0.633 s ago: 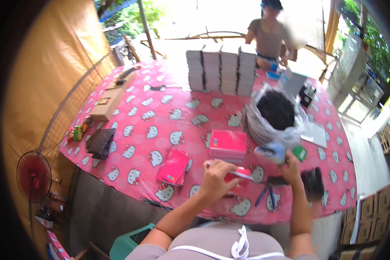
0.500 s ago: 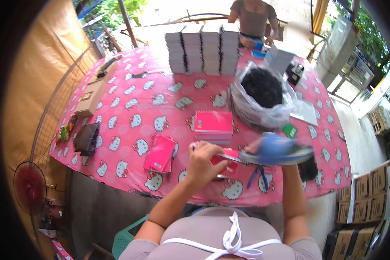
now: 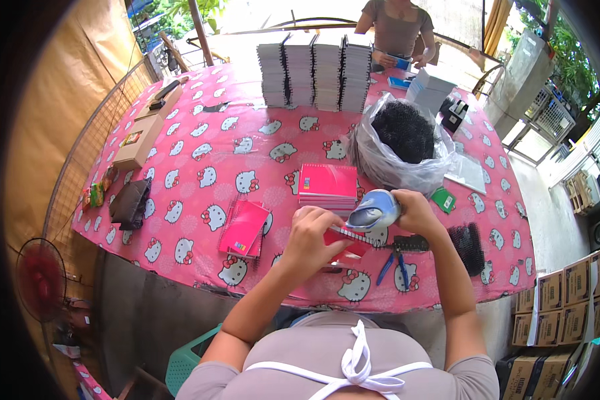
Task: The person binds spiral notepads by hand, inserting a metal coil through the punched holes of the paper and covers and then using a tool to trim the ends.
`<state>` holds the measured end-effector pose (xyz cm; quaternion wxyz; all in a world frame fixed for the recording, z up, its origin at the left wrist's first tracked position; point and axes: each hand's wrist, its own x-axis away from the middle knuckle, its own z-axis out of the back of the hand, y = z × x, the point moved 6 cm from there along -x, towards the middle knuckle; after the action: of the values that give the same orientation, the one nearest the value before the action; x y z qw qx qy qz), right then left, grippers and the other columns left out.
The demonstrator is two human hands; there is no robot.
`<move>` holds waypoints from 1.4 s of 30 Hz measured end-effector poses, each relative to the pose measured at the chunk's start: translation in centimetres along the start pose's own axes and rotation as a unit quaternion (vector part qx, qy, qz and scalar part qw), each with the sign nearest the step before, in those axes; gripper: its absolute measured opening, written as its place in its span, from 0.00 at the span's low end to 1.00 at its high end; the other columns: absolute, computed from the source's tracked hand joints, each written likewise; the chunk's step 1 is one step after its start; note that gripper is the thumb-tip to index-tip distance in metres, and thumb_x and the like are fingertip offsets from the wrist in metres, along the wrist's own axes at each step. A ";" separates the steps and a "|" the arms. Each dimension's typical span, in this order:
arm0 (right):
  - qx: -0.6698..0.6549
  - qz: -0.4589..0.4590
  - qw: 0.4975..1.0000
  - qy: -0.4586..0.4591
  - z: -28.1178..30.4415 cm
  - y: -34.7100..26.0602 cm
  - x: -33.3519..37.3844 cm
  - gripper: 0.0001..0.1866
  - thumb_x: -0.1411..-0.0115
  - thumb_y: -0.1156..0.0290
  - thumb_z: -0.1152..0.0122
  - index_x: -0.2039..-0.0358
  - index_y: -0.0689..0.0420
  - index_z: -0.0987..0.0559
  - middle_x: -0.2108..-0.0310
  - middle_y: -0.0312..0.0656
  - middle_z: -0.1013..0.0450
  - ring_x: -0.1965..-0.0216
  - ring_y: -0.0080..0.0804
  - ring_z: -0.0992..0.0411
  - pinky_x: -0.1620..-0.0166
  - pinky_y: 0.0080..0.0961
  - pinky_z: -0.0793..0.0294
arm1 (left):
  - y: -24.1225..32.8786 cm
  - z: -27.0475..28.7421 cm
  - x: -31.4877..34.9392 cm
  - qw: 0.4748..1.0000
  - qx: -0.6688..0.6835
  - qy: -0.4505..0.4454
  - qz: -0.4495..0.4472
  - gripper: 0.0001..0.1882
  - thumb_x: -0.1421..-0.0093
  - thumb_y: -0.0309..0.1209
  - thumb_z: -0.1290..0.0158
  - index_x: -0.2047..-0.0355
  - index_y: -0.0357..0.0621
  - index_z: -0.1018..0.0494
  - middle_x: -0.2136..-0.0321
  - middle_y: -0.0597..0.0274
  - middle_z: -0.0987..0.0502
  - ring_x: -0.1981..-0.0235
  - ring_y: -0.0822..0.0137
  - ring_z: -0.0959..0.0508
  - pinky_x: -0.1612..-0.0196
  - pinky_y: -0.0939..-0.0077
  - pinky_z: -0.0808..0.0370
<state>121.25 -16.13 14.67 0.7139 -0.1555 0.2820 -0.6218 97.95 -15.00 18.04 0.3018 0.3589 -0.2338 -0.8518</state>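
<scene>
My left hand (image 3: 311, 235) pinches a small pink-covered notebook (image 3: 351, 252) by its edge, near the table's front. A black spiral coil (image 3: 410, 243) runs along that edge and trails off to the right. In my right hand (image 3: 417, 212) is a blue shoe (image 3: 380, 205) with a pale sole, tilted just above the notebook's coiled edge. Cutting pliers (image 3: 397, 265) with blue handles lie below the coil. Behind the notebook sits a stack of pink spiral notebooks (image 3: 327, 181); a smaller pile of pink notebooks (image 3: 245, 228) lies to the left.
A plastic bag of black coils (image 3: 440, 167) stands right of centre, with loose black coils (image 3: 468, 248) nearer me. Tall stacks of bound notebooks (image 3: 313, 73) stand at the back. A black pouch (image 3: 131, 203) and cardboard box (image 3: 139, 143) lie left. Another person (image 3: 397, 33) handles blue items across the table.
The shoe, blurred and farther right before, has swung left and turned, now above the notebook's edge. My left hand still holds the notebook in nearly the same place.
</scene>
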 end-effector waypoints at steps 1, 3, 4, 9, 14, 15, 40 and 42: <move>-0.187 -0.046 0.981 -0.032 0.4 -1.3 0.2 0.20 0.64 0.80 0.33 0.65 0.62 0.23 0.69 0.41 0.24 0.68 0.28 0.27 0.62 0.25 0.28 | -0.9 0.6 0.5 1.000 0.003 0.020 0.011 0.16 0.60 0.31 0.32 0.71 0.43 0.24 0.65 0.59 0.25 0.59 0.60 0.27 0.52 0.63 0.33; -0.318 -0.069 0.944 -0.050 0.6 -2.6 0.4 0.17 0.62 0.81 0.33 0.67 0.60 0.23 0.71 0.37 0.24 0.68 0.25 0.28 0.63 0.24 0.28 | -1.2 1.1 0.6 0.998 -0.002 0.051 0.026 0.17 0.60 0.30 0.32 0.69 0.42 0.24 0.61 0.55 0.27 0.58 0.57 0.27 0.53 0.64 0.30; -0.280 -0.044 0.958 -0.041 -0.6 -2.1 -0.1 0.16 0.62 0.81 0.33 0.68 0.60 0.23 0.71 0.36 0.25 0.69 0.24 0.29 0.63 0.24 0.28 | -1.3 1.1 0.7 0.998 0.021 0.052 0.036 0.17 0.59 0.29 0.32 0.69 0.42 0.24 0.61 0.57 0.27 0.58 0.59 0.27 0.53 0.66 0.29; -0.262 0.005 0.963 -0.067 -1.5 -1.6 -1.0 0.19 0.62 0.78 0.31 0.65 0.59 0.23 0.71 0.35 0.25 0.68 0.25 0.28 0.61 0.26 0.28 | -4.5 0.7 2.6 0.966 0.184 0.097 0.153 0.18 0.56 0.22 0.35 0.64 0.45 0.26 0.66 0.62 0.26 0.64 0.70 0.25 0.61 0.79 0.29; -0.175 0.047 0.982 -0.045 -2.4 -1.9 -2.9 0.22 0.64 0.78 0.31 0.64 0.61 0.24 0.69 0.40 0.24 0.65 0.35 0.26 0.60 0.28 0.28 | -5.5 -0.1 2.9 0.878 0.414 0.145 0.193 0.17 0.48 0.15 0.42 0.58 0.40 0.27 0.61 0.64 0.23 0.63 0.79 0.26 0.61 0.86 0.28; -0.258 0.069 0.960 -0.079 -2.6 -2.6 -2.6 0.23 0.65 0.78 0.31 0.63 0.61 0.24 0.68 0.42 0.24 0.65 0.38 0.26 0.60 0.28 0.28 | -6.2 -0.6 3.2 0.868 0.434 0.144 0.195 0.17 0.48 0.16 0.42 0.56 0.38 0.27 0.61 0.62 0.23 0.64 0.78 0.25 0.62 0.85 0.26; 0.257 -0.256 0.922 0.135 -11.2 1.4 17.3 0.42 0.48 0.40 0.44 0.47 0.66 0.34 0.49 0.54 0.38 0.49 0.50 0.39 0.50 0.49 0.41 | 0.8 -1.1 5.1 0.978 0.146 0.149 0.015 0.10 0.56 0.18 0.36 0.72 0.38 0.24 0.67 0.54 0.21 0.67 0.65 0.21 0.65 0.75 0.22; 0.265 -0.229 0.933 0.078 -11.6 1.4 17.7 0.38 0.46 0.46 0.43 0.46 0.66 0.35 0.49 0.55 0.38 0.49 0.51 0.39 0.50 0.47 0.39 | 0.5 -1.6 5.2 0.977 0.166 0.135 -0.019 0.12 0.57 0.17 0.35 0.72 0.36 0.25 0.67 0.53 0.22 0.67 0.67 0.21 0.66 0.79 0.21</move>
<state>116.65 -31.68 0.98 0.5430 0.0277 0.1181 -0.8309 96.40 -19.18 14.94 0.2508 0.5198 -0.3219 -0.7505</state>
